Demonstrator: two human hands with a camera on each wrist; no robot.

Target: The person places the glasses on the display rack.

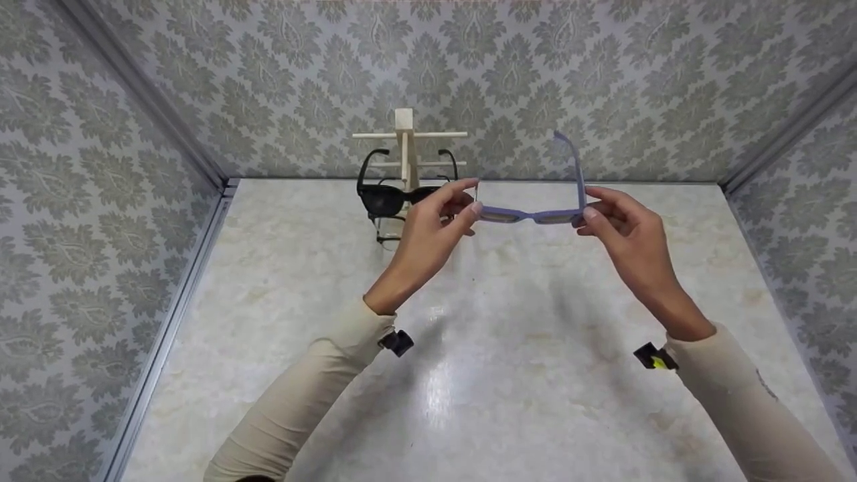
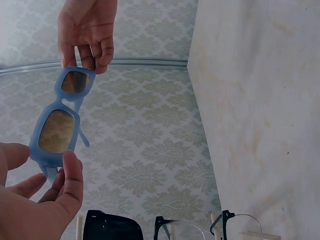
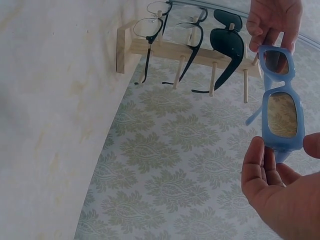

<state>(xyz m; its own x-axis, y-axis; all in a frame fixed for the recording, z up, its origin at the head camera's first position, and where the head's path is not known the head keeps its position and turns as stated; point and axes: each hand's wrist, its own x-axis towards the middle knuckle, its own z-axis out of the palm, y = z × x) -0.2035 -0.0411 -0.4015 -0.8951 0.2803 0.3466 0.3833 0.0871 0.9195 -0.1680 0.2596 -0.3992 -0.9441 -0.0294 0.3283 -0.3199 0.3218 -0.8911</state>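
Note:
Blue-framed sunglasses (image 1: pixel 529 217) with tinted lenses are held up in front of me, temples unfolded and pointing away. My left hand (image 1: pixel 438 221) pinches the left end of the frame at the hinge. The right end is pinched by my right hand (image 1: pixel 622 224) between thumb and fingers. In the left wrist view the sunglasses (image 2: pixel 56 131) stretch between both hands. Just left of them stands a wooden eyewear rack (image 3: pixel 200 57) with pegs. It bears black sunglasses (image 3: pixel 227 45) and two pairs of dark-framed clear glasses (image 3: pixel 192 37) below; my left hand partly hides these in the head view.
The rack's top post (image 1: pixel 404 119) and bare upper peg (image 1: pixel 442 135) rise near the back wall. A marbled white table (image 1: pixel 522 375) lies under my arms. Patterned wall panels (image 1: pixel 80 268) with metal edge rails enclose the back and both sides.

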